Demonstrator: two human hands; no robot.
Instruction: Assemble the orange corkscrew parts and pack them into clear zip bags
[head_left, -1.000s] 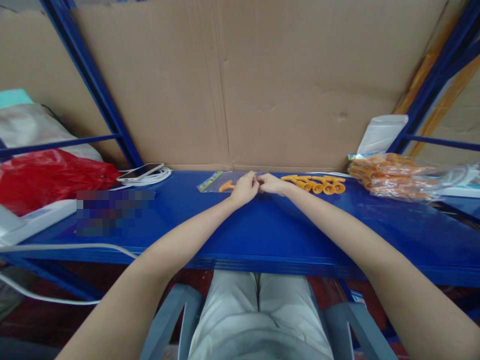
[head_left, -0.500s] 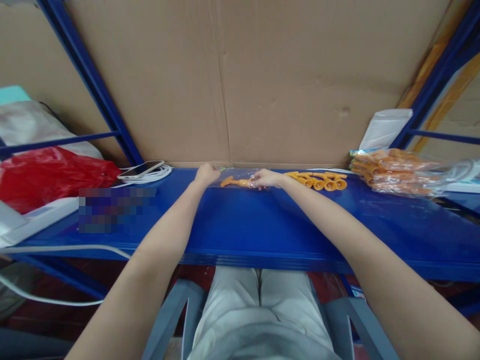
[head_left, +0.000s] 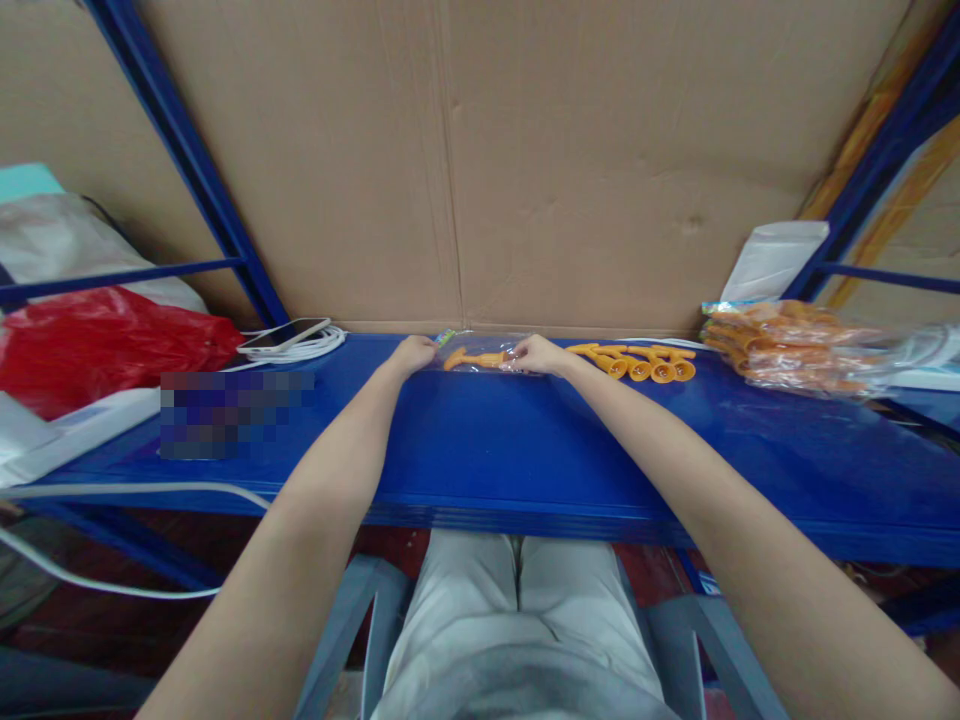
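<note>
A clear plastic bag with a green-and-blue label strip at its left end lies at the back of the blue shelf. Inside it shows an orange plastic piece with a crossbar at its left end; its right end is hidden by my fingers. My left hand is closed on the bag's labelled left end. At the other end, my right hand is closed on the bag around the orange piece's covered end. Just right of that hand lie several loose orange pieces with round cup-shaped ends.
A pile of bagged orange pieces sits at the right, before a white packet. On the left are a coiled white cable, a phone-like device and a red plastic bag. Cardboard backs the blue shelf.
The bag now lies flatter and more stretched between my hands, with its label more visible. My left hand has shifted slightly; the loose orange pieces have stayed put.
</note>
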